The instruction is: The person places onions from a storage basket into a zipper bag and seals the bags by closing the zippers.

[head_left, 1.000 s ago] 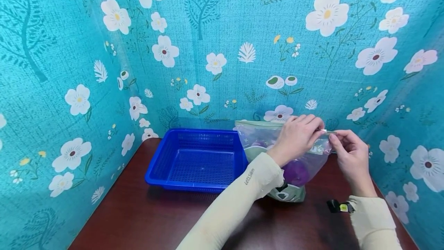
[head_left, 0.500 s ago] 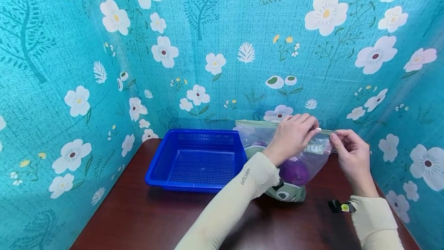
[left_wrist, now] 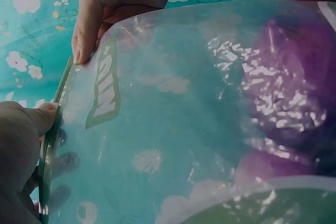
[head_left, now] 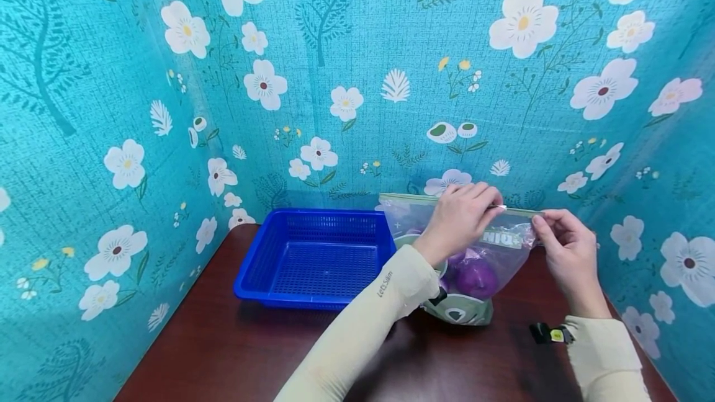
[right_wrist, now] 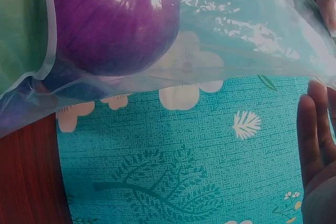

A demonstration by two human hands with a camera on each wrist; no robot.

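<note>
A clear zip bag (head_left: 511, 259) with a green band along its top and a green printed bottom stands on the table, several purple onions (head_left: 476, 279) inside. My left hand (head_left: 460, 219) pinches the bag's top edge between thumb and fingers, by a small white slider (head_left: 501, 206). At the bag's right top corner, my right hand (head_left: 570, 250) grips the edge between thumb and forefinger. Between both hands the green zip strip (left_wrist: 64, 80) is drawn straight in the left wrist view. One onion (right_wrist: 118, 22) fills the upper left of the right wrist view, behind the plastic.
A blue plastic basket (head_left: 313, 299) with nothing in it stands left of the bag, close against it. The dark red-brown table (head_left: 195, 315) meets a turquoise flowered cloth (head_left: 357, 123) at the back and sides. A small black device (head_left: 550, 334) is strapped at the right wrist.
My left hand has slid leftward along the bag's top edge, and the white slider has moved with it. The right hand has stayed at the corner; more onion and printed label show.
</note>
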